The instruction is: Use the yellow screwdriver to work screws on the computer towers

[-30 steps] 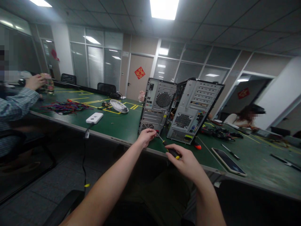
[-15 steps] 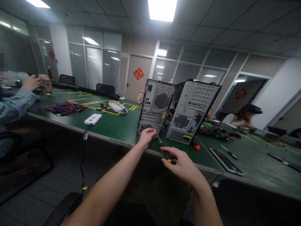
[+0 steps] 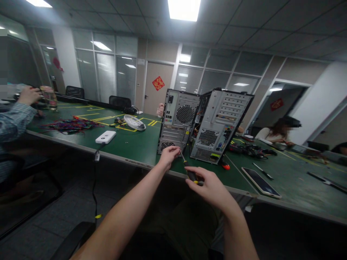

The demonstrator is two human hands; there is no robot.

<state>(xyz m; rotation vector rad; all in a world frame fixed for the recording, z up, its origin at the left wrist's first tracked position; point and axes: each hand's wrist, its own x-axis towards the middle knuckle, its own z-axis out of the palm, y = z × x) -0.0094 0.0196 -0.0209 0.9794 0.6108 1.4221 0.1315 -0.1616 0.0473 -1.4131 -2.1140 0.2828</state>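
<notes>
**Grip Shifted on Screwdriver Handle**

The right hand (image 3: 210, 186) has moved from a full wrap to a fingertip grasp on the screwdriver (image 3: 189, 172) handle, lower centre of frame. The left hand (image 3: 168, 154) stays curled at its tip, against the computer case (image 3: 179, 119) bottom corner. Whether it pinches anything cannot be told.

1. Looks like a regular office to me: grid ceiling with flat panel lights (image 3: 183, 5), glass partition walls (image 3: 114, 68) with blinds, a plain door (image 3: 157, 88), and swivel chairs (image 3: 119, 101).
2. It's set up as a PC repair workshop though. The long tables (image 3: 135, 144) have green mats marked with yellow tape lines.
3. Two desktop towers (image 3: 179, 121) stand with their backs facing out and wiring showing between them, and there's a screwdriver (image 3: 189, 172) right at them.
4. There's a tangle of coloured cables (image 3: 73, 123), and other people (image 3: 282, 131) sit at the same tables.
</notes>
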